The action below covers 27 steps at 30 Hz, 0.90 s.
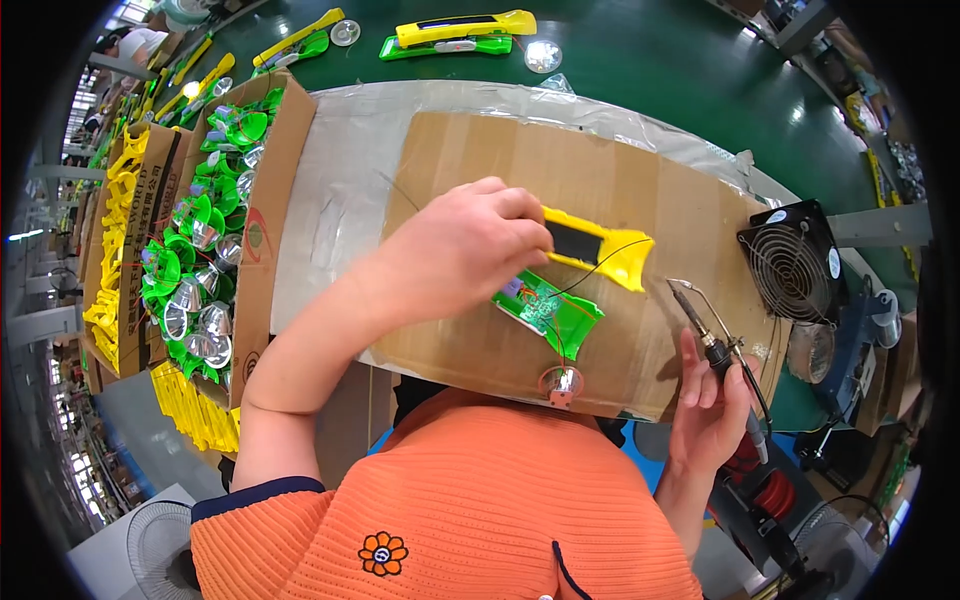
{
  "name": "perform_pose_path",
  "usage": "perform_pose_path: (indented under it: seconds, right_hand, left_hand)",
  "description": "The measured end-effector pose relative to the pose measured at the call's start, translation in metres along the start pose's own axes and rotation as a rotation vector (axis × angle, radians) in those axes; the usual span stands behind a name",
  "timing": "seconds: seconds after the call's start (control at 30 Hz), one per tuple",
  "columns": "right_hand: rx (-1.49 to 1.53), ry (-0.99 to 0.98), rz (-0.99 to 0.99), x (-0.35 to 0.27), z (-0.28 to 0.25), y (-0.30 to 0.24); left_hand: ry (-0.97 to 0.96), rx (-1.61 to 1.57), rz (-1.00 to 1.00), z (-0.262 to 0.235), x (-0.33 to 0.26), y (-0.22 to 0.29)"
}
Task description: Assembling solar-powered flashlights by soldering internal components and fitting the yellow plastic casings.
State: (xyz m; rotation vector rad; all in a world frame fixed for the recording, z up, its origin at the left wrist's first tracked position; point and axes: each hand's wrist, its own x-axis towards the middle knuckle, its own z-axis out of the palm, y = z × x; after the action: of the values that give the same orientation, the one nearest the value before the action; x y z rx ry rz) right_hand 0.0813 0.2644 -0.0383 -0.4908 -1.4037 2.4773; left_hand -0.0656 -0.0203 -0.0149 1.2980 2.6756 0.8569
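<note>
My left hand [480, 240] is closed on the near end of a yellow plastic flashlight housing half [625, 262], which has a dark rectangular panel set in it. Just below that hand lies a green housing half [575, 322] with a small green circuit board and thin wires; its left end is partly hidden by the fingers. A dark wire arcs between the yellow and green parts. A clear round lamp reflector [561, 384] sits at the green part's lower end. In my right hand [712, 410] is a soldering iron [716, 355], its tip pointing up and left, clear of both housings.
A cardboard sheet [470, 150] covers the work area. Left of it stand a carton [265, 190] of green housings with reflectors and a box of yellow parts [120, 240]. At right are a black fan [797, 262] and a blue device [860, 340]. Assembled pieces [460, 30] lie at the back.
</note>
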Motion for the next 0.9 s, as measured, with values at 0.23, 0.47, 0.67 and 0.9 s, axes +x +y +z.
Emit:
perform_pose_path:
  seconds: [0.23, 0.47, 0.67, 0.9]
  right_hand:
    - [0.100, 0.005, -0.038, 0.014, 0.013, 0.000]
    - [0.044, -0.192, -0.005, 0.023, 0.029, 0.014]
    - [-0.082, -0.269, 0.031, 0.033, 0.024, 0.016]
    - [-0.181, -0.225, 0.112, 0.023, -0.010, -0.011]
  left_hand:
    - [0.088, -0.111, -0.044, 0.032, 0.039, 0.041]
    - [0.396, 0.066, -0.315, 0.001, 0.002, 0.032]
    - [0.254, -0.100, -0.487, 0.011, -0.004, 0.027]
    - [-0.034, -0.254, -0.152, 0.023, 0.031, 0.025]
